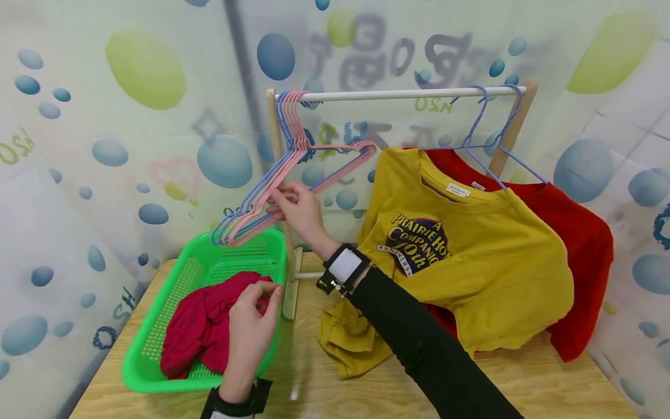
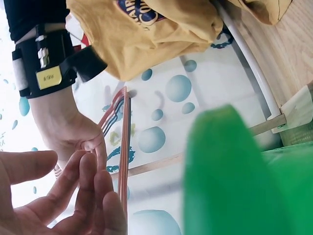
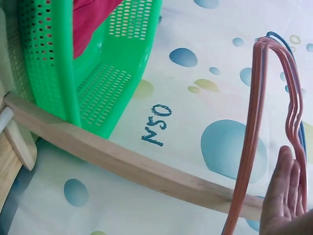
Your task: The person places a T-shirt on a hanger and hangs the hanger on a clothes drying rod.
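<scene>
My right hand [image 1: 300, 212] reaches up to a bunch of pink and blue hangers [image 1: 300, 131] at the left end of the rack's rail. Its fingertips touch the sloping arms; in the right wrist view the fingers [image 3: 279, 188] lie fairly straight beside the pink hangers [image 3: 249, 127]. My left hand [image 1: 253, 323] hovers above the front of a green basket [image 1: 133, 372], fingers loosely bent and holding nothing. Behind it, inside the basket, lies a crumpled dark red garment [image 1: 196, 326]. The left wrist view shows that hand's fingers [image 2: 85, 178] relaxed.
A white rail [image 1: 387, 95] on wooden posts [image 1: 515, 134] carries a yellow printed shirt [image 1: 471, 233] and a red top [image 1: 586, 244] on blue hangers at the right. The yellow shirt's lower part rests on the wooden table [image 1: 314, 384]. A patterned curtain [image 1: 78, 174] stands behind.
</scene>
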A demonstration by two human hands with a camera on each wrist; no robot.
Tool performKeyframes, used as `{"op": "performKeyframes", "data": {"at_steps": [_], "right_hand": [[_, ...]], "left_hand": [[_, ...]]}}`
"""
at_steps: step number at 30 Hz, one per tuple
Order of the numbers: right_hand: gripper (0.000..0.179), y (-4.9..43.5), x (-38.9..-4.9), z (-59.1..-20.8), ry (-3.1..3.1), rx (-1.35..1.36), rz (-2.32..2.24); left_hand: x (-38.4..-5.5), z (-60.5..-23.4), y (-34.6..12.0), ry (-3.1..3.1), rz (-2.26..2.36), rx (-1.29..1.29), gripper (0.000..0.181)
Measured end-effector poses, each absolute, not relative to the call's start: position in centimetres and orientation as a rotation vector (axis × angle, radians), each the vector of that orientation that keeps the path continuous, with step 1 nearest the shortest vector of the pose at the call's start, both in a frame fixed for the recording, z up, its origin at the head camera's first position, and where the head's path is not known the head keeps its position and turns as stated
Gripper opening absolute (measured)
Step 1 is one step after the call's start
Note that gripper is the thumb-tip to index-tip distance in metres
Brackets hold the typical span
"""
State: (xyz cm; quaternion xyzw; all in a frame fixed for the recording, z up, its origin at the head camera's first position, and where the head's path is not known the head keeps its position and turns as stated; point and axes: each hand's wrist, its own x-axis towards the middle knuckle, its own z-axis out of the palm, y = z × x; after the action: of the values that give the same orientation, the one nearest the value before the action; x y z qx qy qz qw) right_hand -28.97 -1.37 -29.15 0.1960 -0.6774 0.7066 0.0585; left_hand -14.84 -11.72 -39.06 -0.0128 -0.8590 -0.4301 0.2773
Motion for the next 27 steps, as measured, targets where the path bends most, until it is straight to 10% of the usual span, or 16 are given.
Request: {"op": "performKeyframes", "data": {"at_steps": [27], "right_hand": [[0.018,-1.7,-28.7,-26.5,-1.499,0.423,2.822]], "left_hand": [[-14.5,-38.9,-11.5,-2.331,-1.192,-0.075,0.004]]}}
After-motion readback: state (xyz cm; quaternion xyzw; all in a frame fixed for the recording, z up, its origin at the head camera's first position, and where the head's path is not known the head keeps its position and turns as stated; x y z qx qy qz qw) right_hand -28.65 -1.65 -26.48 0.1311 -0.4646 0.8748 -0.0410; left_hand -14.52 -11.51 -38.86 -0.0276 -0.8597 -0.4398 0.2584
